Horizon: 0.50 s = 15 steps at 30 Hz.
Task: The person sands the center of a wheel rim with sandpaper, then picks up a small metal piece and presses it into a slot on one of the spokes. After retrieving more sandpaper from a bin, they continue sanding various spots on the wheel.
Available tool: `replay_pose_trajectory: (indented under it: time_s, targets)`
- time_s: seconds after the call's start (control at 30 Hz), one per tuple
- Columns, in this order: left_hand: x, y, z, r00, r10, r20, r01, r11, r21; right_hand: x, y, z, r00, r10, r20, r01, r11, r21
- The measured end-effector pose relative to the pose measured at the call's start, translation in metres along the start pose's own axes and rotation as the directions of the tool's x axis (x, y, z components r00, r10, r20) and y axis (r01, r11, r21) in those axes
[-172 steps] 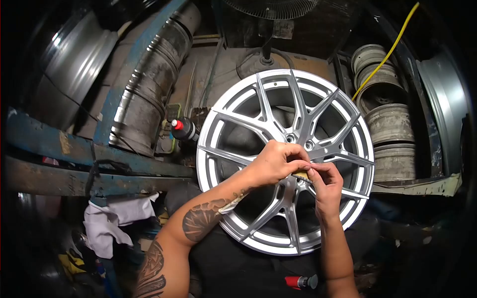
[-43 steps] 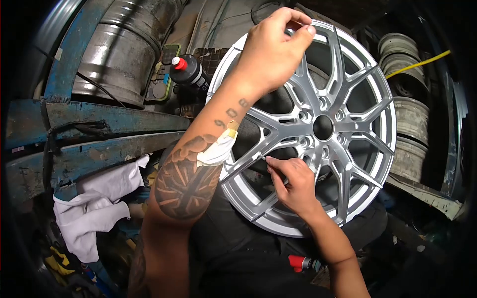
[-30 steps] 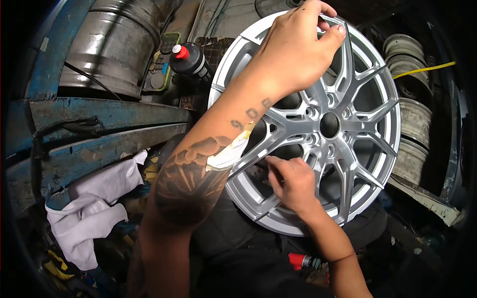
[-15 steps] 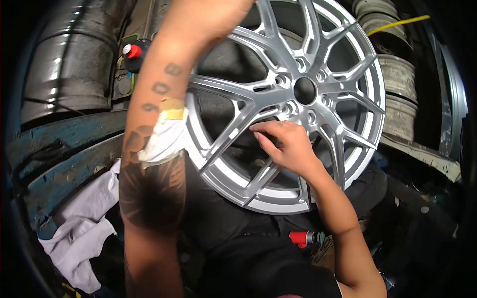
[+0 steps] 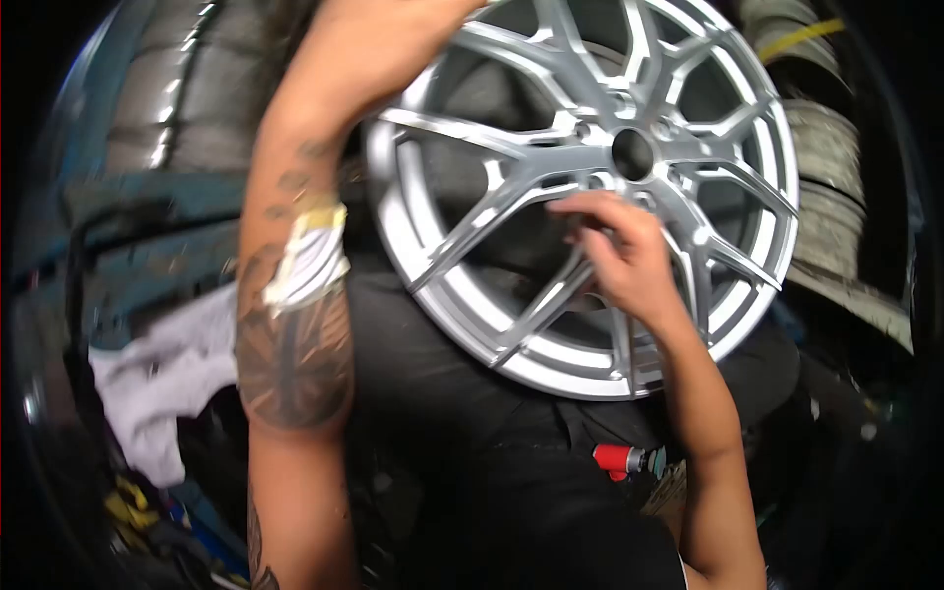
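Note:
A silver alloy wheel rim [image 5: 551, 162] with split spokes rests tilted over my dark-clothed lap. My left hand [image 5: 418, 39] is at its upper left edge; the fingers run past the top of the frame, so their grip is hidden. On that forearm is a white patch [image 5: 310, 261] held with yellowish tape. My right hand [image 5: 624, 246] is over the lower spokes, just below the centre hole. Its fingers are curled together with the thumb close by; motion blurs them, and anything between them cannot be made out.
A red and silver tool [image 5: 624, 459] lies below the rim. At left hangs a pale cloth [image 5: 162, 374] near a worn blue metal frame [image 5: 147, 221]. Stacked rims [image 5: 826, 157] stand at right with a yellow strip [image 5: 801, 37] above. Large metal barrels [image 5: 187, 88] fill the upper left.
The view has shifted, and the rim now appears farther right and slightly higher. My right hand moved with it, its fingers more curled. My left hand stays at the rim's upper left.

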<state>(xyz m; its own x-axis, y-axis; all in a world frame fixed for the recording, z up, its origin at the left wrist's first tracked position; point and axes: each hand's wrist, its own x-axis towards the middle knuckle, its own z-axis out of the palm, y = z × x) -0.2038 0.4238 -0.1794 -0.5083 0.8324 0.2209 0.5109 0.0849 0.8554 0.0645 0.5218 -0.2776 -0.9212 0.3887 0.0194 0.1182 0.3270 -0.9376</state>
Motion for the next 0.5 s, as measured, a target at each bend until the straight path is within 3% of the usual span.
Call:
replay_pose_trajectory:
  time_s: [0.13, 0.17, 0.2, 0.23, 0.3, 0.33, 0.37, 0.43, 0.5]
  targets:
    - [-0.027, -0.004, -0.018, 0.986, 0.101, -0.132, -0.081, 0.985, 0.153, -0.036, -0.031, 0.005, 0.993, 0.034, 0.116, -0.059, 0.974, 0.220]
    - [-0.037, 0.003, -0.022, 0.976, 0.148, -0.160, -0.121, 0.979, 0.166, -0.044, -0.039, 0.008, 0.983, 0.017, 0.182, -0.062, 0.968, 0.243]
    - [-0.049, 0.013, -0.024, 0.980, 0.083, -0.179, -0.052, 0.984, 0.172, -0.046, -0.055, 0.009, 0.952, -0.027, 0.304, -0.017, 0.990, 0.140]
    - [-0.057, 0.013, -0.025, 0.977, 0.064, -0.204, -0.028, 0.984, 0.174, -0.047, -0.066, 0.016, 0.901, -0.091, 0.424, 0.026, 0.987, 0.157]
    - [-0.075, 0.006, -0.030, 0.953, 0.187, -0.237, -0.113, 0.949, 0.294, -0.056, -0.077, 0.033, 0.750, -0.112, 0.652, -0.046, 0.974, 0.221]
    - [-0.085, 0.006, -0.033, 0.972, 0.101, -0.214, -0.058, 0.978, 0.200, -0.061, -0.082, 0.043, 0.669, -0.104, 0.736, -0.081, 0.974, 0.212]
    - [-0.094, 0.011, -0.035, 0.964, 0.136, -0.229, -0.095, 0.979, 0.180, -0.066, -0.085, 0.054, 0.581, -0.098, 0.808, -0.111, 0.974, 0.198]
    - [-0.119, 0.020, -0.041, 0.966, 0.065, -0.250, -0.044, 0.995, 0.089, -0.086, -0.075, 0.081, 0.507, -0.115, 0.855, -0.120, 0.972, 0.202]
    - [-0.137, 0.027, -0.046, 0.978, -0.024, -0.206, 0.045, 0.994, 0.096, -0.103, -0.070, 0.100, 0.447, 0.008, 0.895, -0.205, 0.974, 0.094]
